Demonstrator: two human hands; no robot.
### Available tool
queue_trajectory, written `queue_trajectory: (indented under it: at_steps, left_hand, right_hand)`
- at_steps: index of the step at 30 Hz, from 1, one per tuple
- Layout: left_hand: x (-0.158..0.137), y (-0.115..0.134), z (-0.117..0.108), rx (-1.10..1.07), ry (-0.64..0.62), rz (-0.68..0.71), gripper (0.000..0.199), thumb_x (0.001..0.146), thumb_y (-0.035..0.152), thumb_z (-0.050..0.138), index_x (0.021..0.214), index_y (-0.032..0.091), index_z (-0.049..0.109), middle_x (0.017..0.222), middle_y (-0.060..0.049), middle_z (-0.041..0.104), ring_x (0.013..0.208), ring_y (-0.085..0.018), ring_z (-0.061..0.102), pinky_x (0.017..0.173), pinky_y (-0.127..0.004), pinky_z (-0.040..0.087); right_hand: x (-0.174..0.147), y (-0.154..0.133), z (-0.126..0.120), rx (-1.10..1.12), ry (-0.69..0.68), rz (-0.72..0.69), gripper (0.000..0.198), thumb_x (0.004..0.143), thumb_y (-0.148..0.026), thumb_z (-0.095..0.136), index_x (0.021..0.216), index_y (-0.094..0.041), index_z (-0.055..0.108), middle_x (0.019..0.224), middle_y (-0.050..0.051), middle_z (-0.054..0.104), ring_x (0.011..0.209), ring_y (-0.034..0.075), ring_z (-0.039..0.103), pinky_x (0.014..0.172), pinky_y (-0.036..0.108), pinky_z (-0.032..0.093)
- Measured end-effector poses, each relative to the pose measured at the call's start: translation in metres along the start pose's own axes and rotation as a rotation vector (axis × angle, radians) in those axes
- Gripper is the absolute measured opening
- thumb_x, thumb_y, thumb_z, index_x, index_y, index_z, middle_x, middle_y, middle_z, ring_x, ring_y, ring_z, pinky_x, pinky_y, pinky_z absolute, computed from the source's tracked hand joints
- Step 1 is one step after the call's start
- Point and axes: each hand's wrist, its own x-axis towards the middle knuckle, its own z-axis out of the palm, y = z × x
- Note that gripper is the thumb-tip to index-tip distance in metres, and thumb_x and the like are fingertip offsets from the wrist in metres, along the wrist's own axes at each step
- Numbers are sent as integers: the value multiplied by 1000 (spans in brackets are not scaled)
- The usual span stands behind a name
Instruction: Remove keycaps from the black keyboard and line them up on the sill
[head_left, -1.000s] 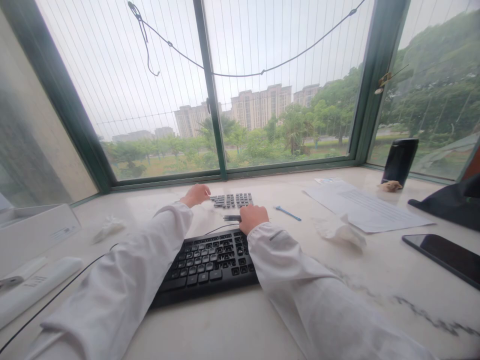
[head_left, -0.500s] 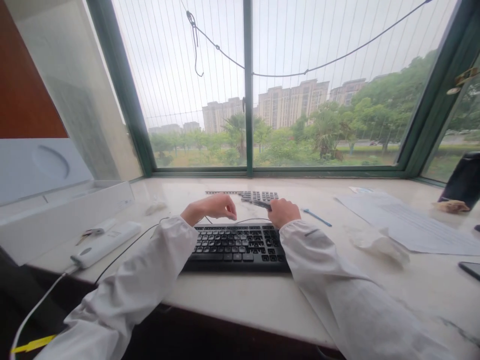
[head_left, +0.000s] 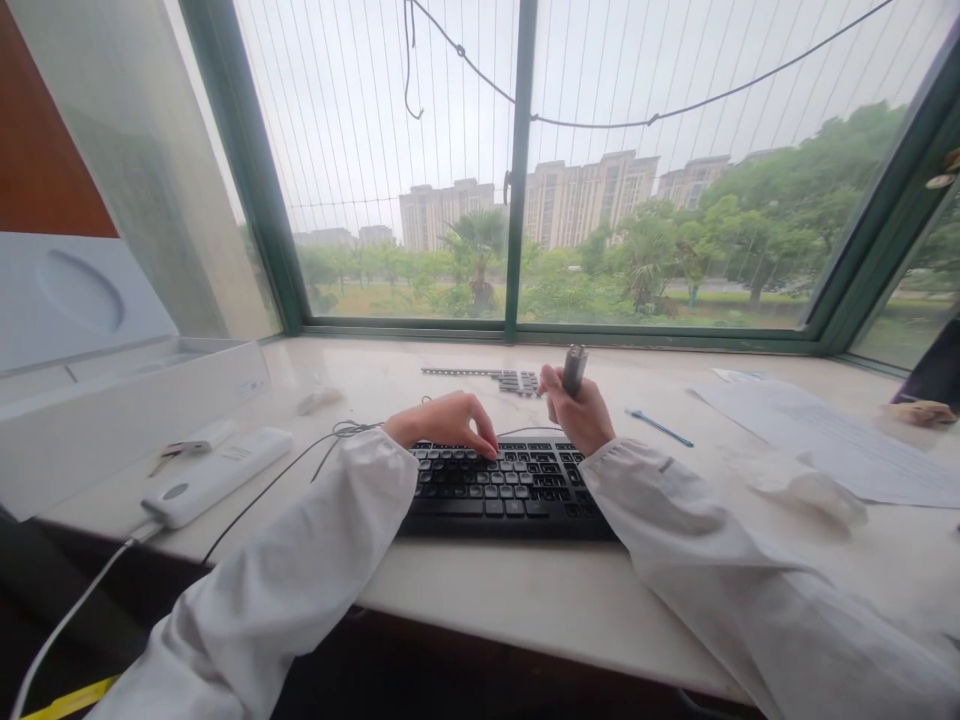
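A black keyboard (head_left: 480, 508) lies across the table in front of me. Bare sockets show toward its right side and along the top row, while caps cover much of the left and middle. My left hand (head_left: 457, 422) is bent over the top rows, thumb and fingers pinched at the keys; whatever is between the fingertips is hidden. Raised above the keyboard's upper right, my right hand (head_left: 581, 408) is closed around a dark grey tool (head_left: 575, 368), its blunt end pointing up. Behind the hands, loose keycaps (head_left: 517, 382) lie in rows, partly covered by the right hand.
A blue stick-like item (head_left: 660, 427) and printed paper (head_left: 810, 440) lie to the right, with crumpled clear plastic (head_left: 799, 485). At left are a white power strip (head_left: 217, 475), keys (head_left: 180, 452), a dark cable (head_left: 277, 485) and a white box (head_left: 135, 415). A window stands behind.
My right hand has turned so the tool, which pointed left over the loose caps, now stands upright. My left hand has come down onto the top rows. The view has shifted slightly.
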Motion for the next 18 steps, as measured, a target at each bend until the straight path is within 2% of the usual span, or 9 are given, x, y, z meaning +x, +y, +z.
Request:
queue_trajectory:
  at_steps: [3,7,13,18]
  left_hand:
    - [2,-7,2,-10,1,14,25,67,41,75,83,22,78,76,-1,74,69,-13,63,67,-21,42]
    - [5,-12,4,10,5,31,25,66,40,75,83,22,78,74,-1,73,66,-13,62,63,-21,41]
    - [6,-15,7,22,26,29,26,65,40,74,82,21,78,74,-1,73,64,-12,61,60,-21,40]
    - [5,-14,8,49,50,2,27,65,41,73,82,21,78,69,-1,72,60,-11,57,57,-21,37]
  right_hand:
    - [-7,-1,14,242,-31,49,46,73,-62,62,65,-19,50,39,-9,31,34,5,24,35,22,19]
    - [-9,-3,32,460,18,130,41,73,-56,66,68,-19,48,41,-12,26,34,3,18,34,19,17]
    - [-12,2,59,502,131,299,34,81,-46,62,67,-19,46,39,-13,22,33,3,16,33,17,17]
    - [-18,10,70,444,87,306,34,81,-46,61,66,-19,47,38,-12,26,32,4,21,32,17,20]
